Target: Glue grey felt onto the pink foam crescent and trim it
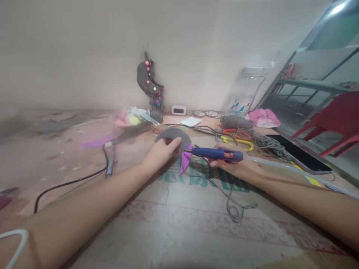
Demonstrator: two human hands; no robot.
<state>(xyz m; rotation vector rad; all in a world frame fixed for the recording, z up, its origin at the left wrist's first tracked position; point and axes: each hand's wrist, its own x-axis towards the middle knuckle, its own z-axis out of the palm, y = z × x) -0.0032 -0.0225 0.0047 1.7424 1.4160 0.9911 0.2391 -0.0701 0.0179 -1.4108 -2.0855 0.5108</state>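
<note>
My left hand (164, 151) pinches a crescent moon shape (176, 133), thumb on top. Grey yarn covers most of the crescent, while its lower tip is bare purple (185, 160). In my right hand (224, 164) is a blue hot glue gun (215, 153), with a clear glue stick (280, 166) trailing from its back. The nozzle points left and meets or nearly meets the purple part; I cannot tell which. A loose strand of grey yarn (213, 183) runs from the crescent and lies curled on the table.
Orange-handled scissors (237, 132), yellow-handled scissors (244, 144), grey yarn (270, 146) and a phone (301, 153) lie at right. A clock (178, 110) and water bottle (246, 89) stand behind. A decorated dark crescent (147, 76) hangs on the wall. A black cable (70, 184) lies left.
</note>
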